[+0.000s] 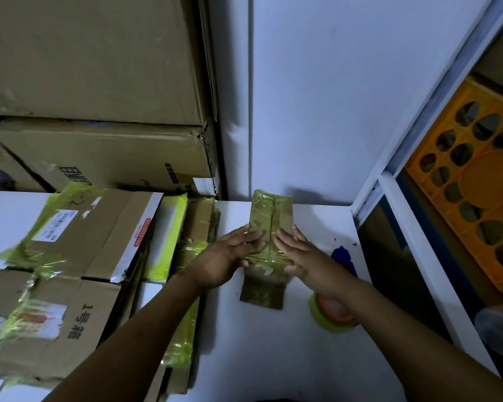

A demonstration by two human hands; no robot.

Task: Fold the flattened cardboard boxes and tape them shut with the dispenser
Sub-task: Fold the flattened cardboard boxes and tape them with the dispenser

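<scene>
my left hand (230,253), right hand (301,255) flat, fingers (253,239) straight, pressing cardboard box (270,216) flaps; imo hold seam tight before grabbing tape roll (320,317)

orange crate (482,175) — far right, beside white frame (398,198) | big stacked cartons (93,68) — back left | white table (273,358)

left hand (230,258): pressing straight fingers on the small box (270,211)
right hand (302,256): pressing alongside, fingers flat
tape roll (320,316): lying on the bench (273,358), under the right wrist
</scene>
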